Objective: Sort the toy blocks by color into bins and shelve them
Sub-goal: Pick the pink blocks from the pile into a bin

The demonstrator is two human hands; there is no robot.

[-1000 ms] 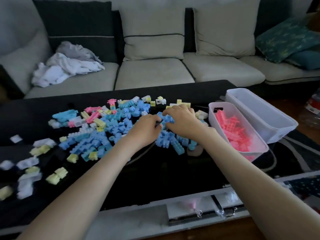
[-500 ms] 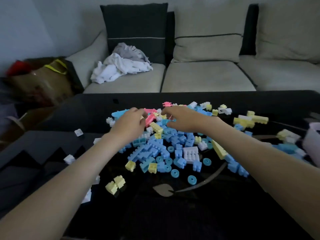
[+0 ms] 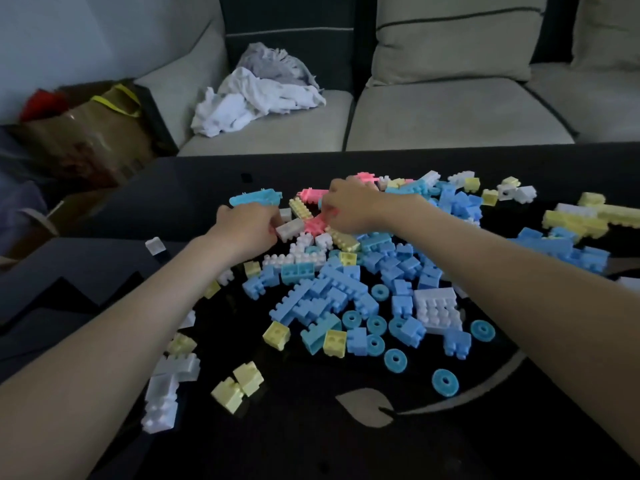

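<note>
Living room: sofa (image 3: 433, 116), coffee table (image 3: 194, 199)

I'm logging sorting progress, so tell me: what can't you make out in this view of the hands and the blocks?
Left hand, head view: curled fingers hidden by its own back, so any grip on the white block is unclear.
Right hand, head view: fingertips buried among pink blocks; what it holds is hidden.
Yellow blocks, head view: cut off by the right edge.
Bins: outside the frame.
</note>
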